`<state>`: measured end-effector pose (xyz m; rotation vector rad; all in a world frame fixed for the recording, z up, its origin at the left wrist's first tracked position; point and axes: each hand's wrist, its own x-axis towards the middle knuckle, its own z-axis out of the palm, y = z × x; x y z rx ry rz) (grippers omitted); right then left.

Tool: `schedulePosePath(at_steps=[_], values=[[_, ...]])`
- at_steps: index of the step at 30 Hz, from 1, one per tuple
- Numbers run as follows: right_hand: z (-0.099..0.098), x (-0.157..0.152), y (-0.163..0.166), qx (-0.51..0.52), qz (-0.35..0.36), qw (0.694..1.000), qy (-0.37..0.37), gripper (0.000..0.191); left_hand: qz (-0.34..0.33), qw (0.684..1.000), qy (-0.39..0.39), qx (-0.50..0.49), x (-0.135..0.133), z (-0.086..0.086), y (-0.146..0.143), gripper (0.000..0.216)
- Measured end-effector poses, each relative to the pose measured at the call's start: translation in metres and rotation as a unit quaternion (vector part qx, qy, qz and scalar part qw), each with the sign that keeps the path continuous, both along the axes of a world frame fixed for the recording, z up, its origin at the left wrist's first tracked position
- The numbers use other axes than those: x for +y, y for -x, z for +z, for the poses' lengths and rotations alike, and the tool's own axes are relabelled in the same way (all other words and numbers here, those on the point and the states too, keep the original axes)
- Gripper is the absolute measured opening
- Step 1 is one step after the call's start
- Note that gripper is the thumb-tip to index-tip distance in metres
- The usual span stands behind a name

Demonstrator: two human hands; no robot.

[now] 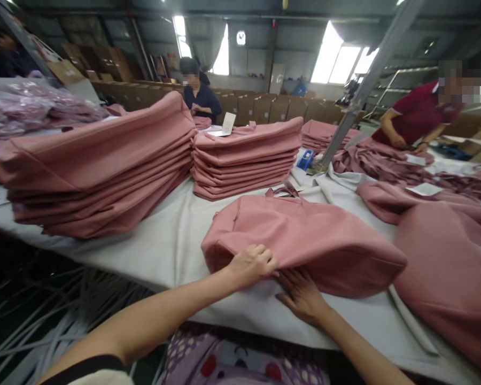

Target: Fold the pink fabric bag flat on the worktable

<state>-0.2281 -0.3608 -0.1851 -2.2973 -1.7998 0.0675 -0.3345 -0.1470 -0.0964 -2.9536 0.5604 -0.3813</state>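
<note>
Flanking the pink bag, folded stacks crowd the table.

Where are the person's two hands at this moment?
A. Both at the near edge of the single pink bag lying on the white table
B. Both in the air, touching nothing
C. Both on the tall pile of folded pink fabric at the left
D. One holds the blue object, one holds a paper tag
A: the left hand grips the near edge of the pink bag and the right hand slips under that edge, on the white table.
</note>
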Motion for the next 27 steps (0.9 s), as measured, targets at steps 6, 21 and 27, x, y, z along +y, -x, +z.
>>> schedulePosePath(at_steps=[6,21,27], values=[[-0.003,0.005,-0.004,-0.019,0.009,1.000,0.021,0.063,0.059,0.998,0.011,-0.015,0.020,0.004,-0.012,0.011],[0.100,0.088,-0.004,-0.166,0.018,0.970,-0.177,0.052,0.148,0.979,0.127,-0.054,0.010,-0.013,0.035,0.031],[0.102,0.110,-0.009,-0.140,0.019,0.983,-0.120,0.050,0.199,0.948,0.213,0.124,0.024,-0.069,0.063,0.022]])
